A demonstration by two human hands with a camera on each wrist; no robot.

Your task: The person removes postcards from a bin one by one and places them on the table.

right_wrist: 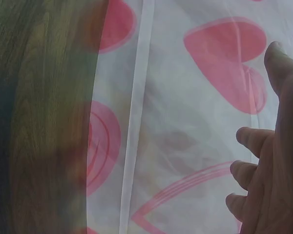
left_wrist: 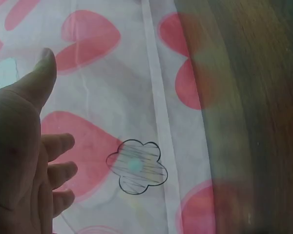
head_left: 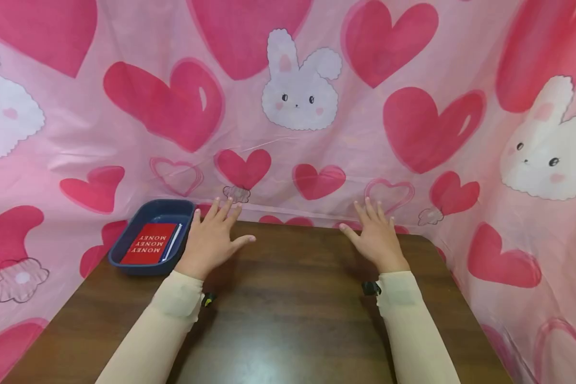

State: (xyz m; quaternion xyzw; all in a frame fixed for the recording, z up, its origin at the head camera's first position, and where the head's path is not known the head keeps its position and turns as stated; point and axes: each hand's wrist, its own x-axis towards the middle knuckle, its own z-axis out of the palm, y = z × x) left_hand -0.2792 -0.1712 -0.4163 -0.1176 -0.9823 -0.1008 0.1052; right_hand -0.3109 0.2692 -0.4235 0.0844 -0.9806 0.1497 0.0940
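Both hands are held out over the far part of a brown wooden table (head_left: 288,298). The left hand (head_left: 210,240) has its fingers spread and thumb out to the side, holding nothing. It is just right of a dark blue tray (head_left: 120,264), overlapping the tray's edge in the head view. Inside the tray lies a red notebook (head_left: 149,240) printed with the word MONEY, with a blue and white edge along its right side. On the other side, the right hand (head_left: 376,237) also spreads its fingers, with nothing in it. Both wrist views show the extended fingers against the cloth.
A pink cloth (head_left: 297,149) with hearts and white rabbits hangs behind the table and along both sides. Small dark wrist devices show under the left sleeve (head_left: 173,304) and the right sleeve (head_left: 405,304).
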